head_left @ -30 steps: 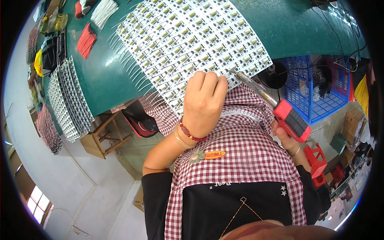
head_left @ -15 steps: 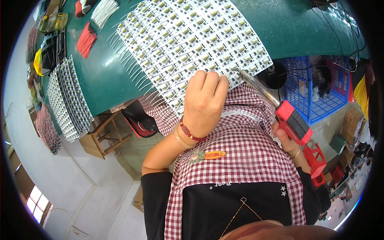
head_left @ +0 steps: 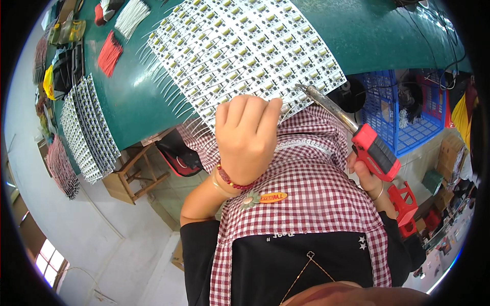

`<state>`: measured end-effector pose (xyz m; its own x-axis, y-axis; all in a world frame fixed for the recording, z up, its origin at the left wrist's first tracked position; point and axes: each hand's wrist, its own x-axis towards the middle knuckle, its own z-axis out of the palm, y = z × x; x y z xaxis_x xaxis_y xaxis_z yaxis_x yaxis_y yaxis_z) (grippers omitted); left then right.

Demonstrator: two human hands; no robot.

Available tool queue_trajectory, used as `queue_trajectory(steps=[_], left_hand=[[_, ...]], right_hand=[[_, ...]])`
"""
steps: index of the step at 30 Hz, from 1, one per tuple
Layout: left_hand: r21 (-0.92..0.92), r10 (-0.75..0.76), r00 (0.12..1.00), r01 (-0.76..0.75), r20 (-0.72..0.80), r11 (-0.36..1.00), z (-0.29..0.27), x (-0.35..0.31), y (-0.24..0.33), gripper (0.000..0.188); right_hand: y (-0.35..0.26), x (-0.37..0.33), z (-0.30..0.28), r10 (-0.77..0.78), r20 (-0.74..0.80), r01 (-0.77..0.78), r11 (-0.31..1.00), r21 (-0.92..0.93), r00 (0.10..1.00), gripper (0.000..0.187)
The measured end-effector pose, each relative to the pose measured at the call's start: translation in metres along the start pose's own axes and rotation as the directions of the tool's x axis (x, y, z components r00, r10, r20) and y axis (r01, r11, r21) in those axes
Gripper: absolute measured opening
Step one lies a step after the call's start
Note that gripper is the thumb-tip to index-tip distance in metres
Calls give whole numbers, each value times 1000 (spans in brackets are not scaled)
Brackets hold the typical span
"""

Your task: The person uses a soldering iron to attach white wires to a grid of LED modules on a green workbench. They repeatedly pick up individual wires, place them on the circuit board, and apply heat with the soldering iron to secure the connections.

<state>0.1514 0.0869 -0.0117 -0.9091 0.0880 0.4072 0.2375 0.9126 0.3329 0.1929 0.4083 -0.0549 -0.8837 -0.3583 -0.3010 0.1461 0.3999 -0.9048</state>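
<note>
A large white circuit board panel (head_left: 240, 46) with rows of small yellow parts and wire leads along its edge lies on the green table (head_left: 367, 35). My left hand (head_left: 245, 137) is a closed fist at the panel's near edge, thumb against the board; anything inside it is hidden. A red bead bracelet circles that wrist. My right hand (head_left: 368, 178) grips a red soldering gun (head_left: 375, 153), whose long metal tip (head_left: 306, 91) touches the panel's near right corner.
More board panels (head_left: 87, 127) lie stacked at the table's left, with bundles of red wires (head_left: 109, 53) and white wires (head_left: 130, 15) behind them. A blue plastic crate (head_left: 403, 112) stands to the right. Below the table are a wooden stool (head_left: 132, 178) and a grey floor.
The soldering gun's body has dipped slightly in my right hand, its tip staying at the panel's corner. My left fist has barely moved.
</note>
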Motion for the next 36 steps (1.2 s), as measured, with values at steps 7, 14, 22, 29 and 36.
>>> queue_trajectory(steps=[7,14,22,29,36], left_hand=[[-82,6,997,1,74,997,14,6,-17,24],[-106,-9,997,16,74,994,18,4,-19,26],[-127,12,997,-2,78,992,18,7,-19,25],[-128,18,996,-7,89,992,18,6,-20,25],[7,62,993,-63,103,998,14,7,-15,24]], right_hand=[[-14,10,2,29,59,-32,997,67,998,16],[-15,12,8,15,60,-18,998,60,998,13],[-9,7,11,-18,44,19,1000,-17,999,13],[-2,-4,8,17,37,-16,1000,-26,999,17],[-8,6,4,-27,74,28,1000,-3,997,20]])
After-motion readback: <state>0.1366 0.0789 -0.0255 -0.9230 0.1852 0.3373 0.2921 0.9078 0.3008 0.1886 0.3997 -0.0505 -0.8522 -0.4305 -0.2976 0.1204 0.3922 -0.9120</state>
